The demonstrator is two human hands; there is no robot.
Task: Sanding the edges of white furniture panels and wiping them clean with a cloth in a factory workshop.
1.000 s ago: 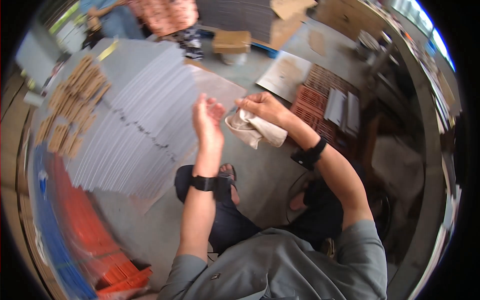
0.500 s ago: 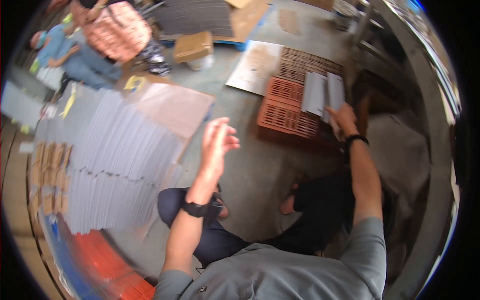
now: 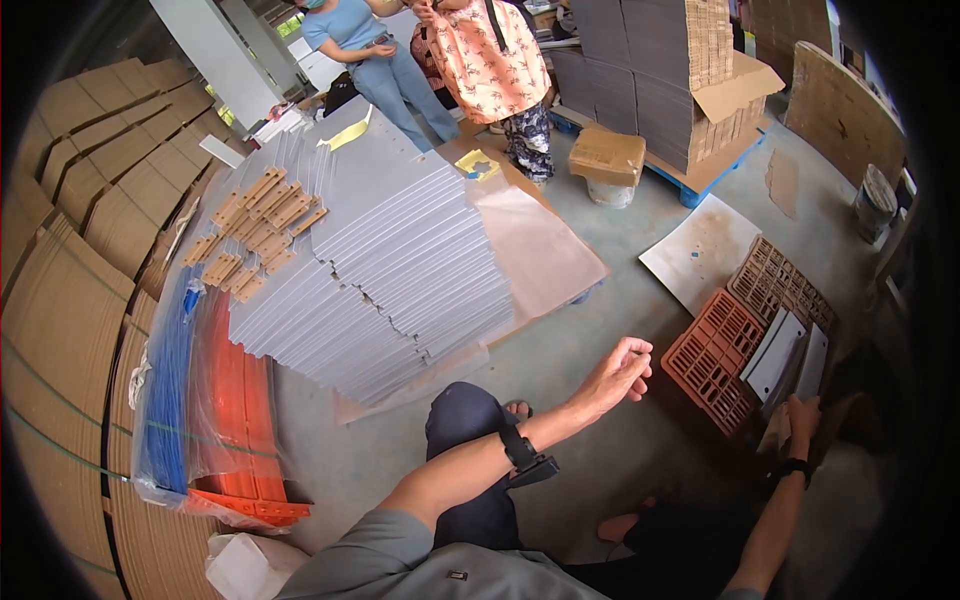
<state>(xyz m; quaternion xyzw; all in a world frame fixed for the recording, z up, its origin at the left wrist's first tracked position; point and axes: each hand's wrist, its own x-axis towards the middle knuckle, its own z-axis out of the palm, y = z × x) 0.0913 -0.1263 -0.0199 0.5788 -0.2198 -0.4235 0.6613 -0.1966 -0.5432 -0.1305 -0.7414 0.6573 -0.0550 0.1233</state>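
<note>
My left hand (image 3: 620,372) hangs in the air over the floor, left of the orange-red plastic crate (image 3: 712,360). Its fingers are loosely bent and apart, with nothing visible in them. At the right, my right hand (image 3: 803,418) is closed on the near end of a narrow light-grey panel strip (image 3: 813,365). Another, wider light-grey panel strip (image 3: 775,350) with small dark holes lies beside it on the slotted crates. The fingertips of my right hand are partly hidden.
A stack of grey sheets (image 3: 400,240) carries several tan slotted pieces (image 3: 265,215). Blue strips (image 3: 170,390) and orange strips (image 3: 240,400) stand at its left, near stacked brown boards (image 3: 70,330). Two people stand behind. A carton (image 3: 607,155) sits on a bucket by a loaded pallet.
The view has swung left, so the crates and strips appear further right. My left hand's fingers have curled somewhat more. My right hand remains at the narrow strip.
</note>
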